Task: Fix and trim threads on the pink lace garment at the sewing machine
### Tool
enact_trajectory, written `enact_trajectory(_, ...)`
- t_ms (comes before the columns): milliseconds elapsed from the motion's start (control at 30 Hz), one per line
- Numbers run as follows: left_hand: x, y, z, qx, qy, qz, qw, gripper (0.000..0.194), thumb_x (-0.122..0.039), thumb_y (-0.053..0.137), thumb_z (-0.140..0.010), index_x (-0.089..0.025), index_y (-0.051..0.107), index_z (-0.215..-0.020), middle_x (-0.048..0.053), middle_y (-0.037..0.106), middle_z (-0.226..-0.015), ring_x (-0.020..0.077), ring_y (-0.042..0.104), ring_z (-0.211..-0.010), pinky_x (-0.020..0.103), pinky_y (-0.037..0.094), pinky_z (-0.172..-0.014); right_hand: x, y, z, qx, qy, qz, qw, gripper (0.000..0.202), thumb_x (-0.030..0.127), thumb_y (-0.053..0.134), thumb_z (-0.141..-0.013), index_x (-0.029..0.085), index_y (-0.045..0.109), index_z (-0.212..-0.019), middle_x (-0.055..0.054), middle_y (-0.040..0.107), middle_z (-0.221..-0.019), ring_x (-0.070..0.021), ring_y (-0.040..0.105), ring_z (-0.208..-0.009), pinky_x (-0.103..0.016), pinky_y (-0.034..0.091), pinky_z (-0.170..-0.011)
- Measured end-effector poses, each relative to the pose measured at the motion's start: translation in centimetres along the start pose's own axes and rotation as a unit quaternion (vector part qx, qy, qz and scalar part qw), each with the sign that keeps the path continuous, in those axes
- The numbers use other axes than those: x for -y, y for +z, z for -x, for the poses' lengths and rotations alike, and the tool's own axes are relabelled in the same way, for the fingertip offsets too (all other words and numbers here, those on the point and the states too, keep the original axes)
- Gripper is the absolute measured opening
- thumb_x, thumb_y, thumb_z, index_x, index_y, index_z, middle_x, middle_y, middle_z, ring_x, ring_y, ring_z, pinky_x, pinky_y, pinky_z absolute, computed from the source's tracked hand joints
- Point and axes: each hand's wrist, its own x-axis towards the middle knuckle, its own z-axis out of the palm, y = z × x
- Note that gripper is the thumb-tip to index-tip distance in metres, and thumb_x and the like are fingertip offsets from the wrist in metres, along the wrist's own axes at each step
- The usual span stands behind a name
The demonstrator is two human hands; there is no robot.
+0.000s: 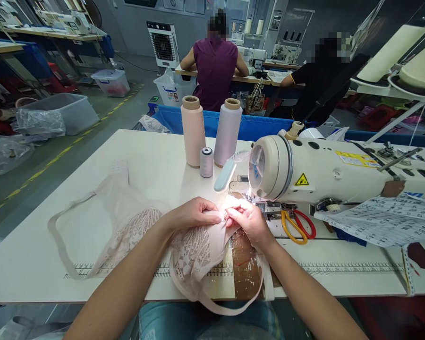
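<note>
A pale pink lace bra (194, 245) lies across the white table, one strap hanging in a loop over the front edge. My left hand (194, 213) is closed, pinching the fabric's upper edge between thumb and fingers. Close beside it, my right hand (247, 221) pinches the same bra, its fingertips almost meeting the left ones under the bright lamp light. Whatever small detail sits between the fingertips is washed out by glare. Just right of my hands is the head of a white sewing machine (269, 167); its needle area is partly hidden.
Two large thread cones, peach (193, 134) and lilac (228, 134), stand behind my hands with a small spool (206, 163). Yellow-handled scissors (293, 229) and a red-handled pair (309, 224) lie at right near a written sheet (382, 219). Two people sit at machines beyond.
</note>
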Motion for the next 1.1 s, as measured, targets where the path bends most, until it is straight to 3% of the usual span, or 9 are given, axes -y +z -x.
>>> enact_trajectory(300,-0.05,0.09,-0.07,0.006,0.018,-0.022,1.0,0.028,-0.035,0.059,-0.074,-0.017,0.045,-0.059,-0.004,0.031,-0.059,0.009,0.028,-0.055,0.024,0.019,-0.051,-0.02,-0.06,-0.13,0.026,0.06,-0.046,0.997,0.02,0.037,0.073,-0.071,0.018,0.065,-0.072,0.001,0.065,-0.057,-0.0122,0.058,-0.047,-0.024,0.051,-0.048)
enact_trajectory(467,-0.02,0.28,-0.22,0.006,0.015,-0.031,0.999,0.029,-0.039,0.058,-0.073,-0.017,0.046,-0.059,-0.003,0.033,-0.059,0.0098,0.029,-0.056,0.024,0.021,-0.051,0.04,-0.12,-0.17,0.024,0.091,-0.067,0.993,0.027,0.038,0.076,-0.066,0.015,0.066,-0.077,0.001,0.064,-0.053,-0.0124,0.058,-0.044,-0.024,0.052,-0.045)
enact_trajectory(633,0.16,0.43,-0.34,0.008,0.018,-0.043,0.999,0.028,-0.039,0.056,-0.076,-0.016,0.049,-0.061,-0.003,0.035,-0.061,0.0101,0.031,-0.057,0.024,0.021,-0.052,0.16,-0.33,-0.38,0.026,0.11,-0.069,0.991,0.023,0.034,0.077,-0.064,0.015,0.068,-0.074,0.0,0.067,-0.06,-0.0099,0.06,-0.046,-0.019,0.051,-0.044)
enact_trajectory(1100,0.33,0.29,-0.53,0.023,0.01,-0.042,0.999,0.024,-0.037,0.056,-0.078,-0.015,0.061,-0.072,-0.002,0.043,-0.063,0.011,0.037,-0.059,0.024,0.026,-0.055,0.15,-0.25,-0.53,0.023,0.127,-0.076,0.989,0.02,0.03,0.076,-0.065,0.013,0.067,-0.069,0.0,0.066,-0.055,-0.0079,0.06,-0.046,-0.016,0.051,-0.047)
